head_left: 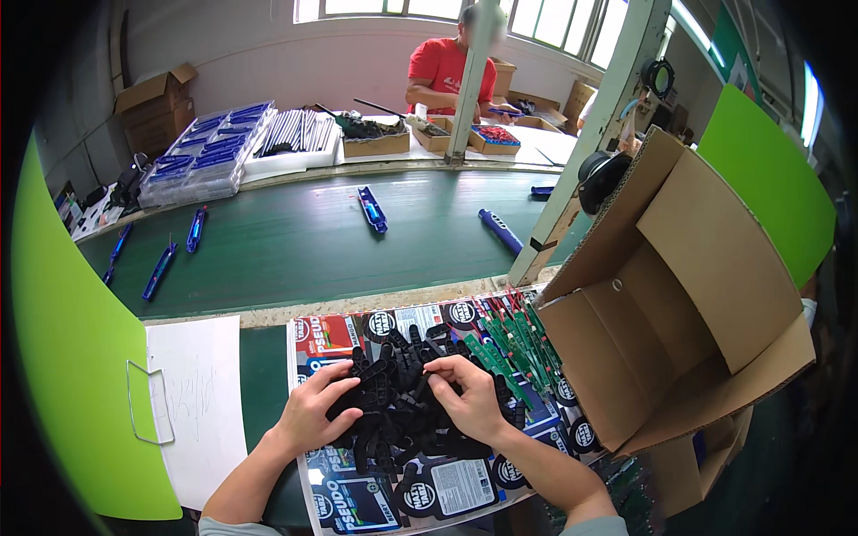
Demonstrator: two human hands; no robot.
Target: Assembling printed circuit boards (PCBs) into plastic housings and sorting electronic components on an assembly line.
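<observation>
i had the left hand (313,413) laid over the left side of a heap of black parts (384,433), its fingers bent loosely and its thumb spread well away from them, so i read it as unclosed; the right hand (472,402) came in from the other side, its thumb and forefinger bent near each other at the upper part of the heap, by a black piece there, though i could not tell from my feed whether they gripped it; the heap lay between and partly beneath both hands, on a printed sheet (451,487) with blue, red and black designs; green circuit boards (497,359) with red wires lay on the same sheet, just right of the heap; a cardboard box (715,241) stood with its flaps open at the right; to the left i saw a white paper (210,447) with faint handwriting, and a bent wire loop (167,406) by its edge; beyond the sheet a green belt (295,237) stretched across my view, bearing blue casings (373,211) set apart from each other; past it sat a person in a red shirt (435,67); near that far edge i made out clear trays (197,183) of blue pieces and a white tray (290,163) of pale rods.
</observation>
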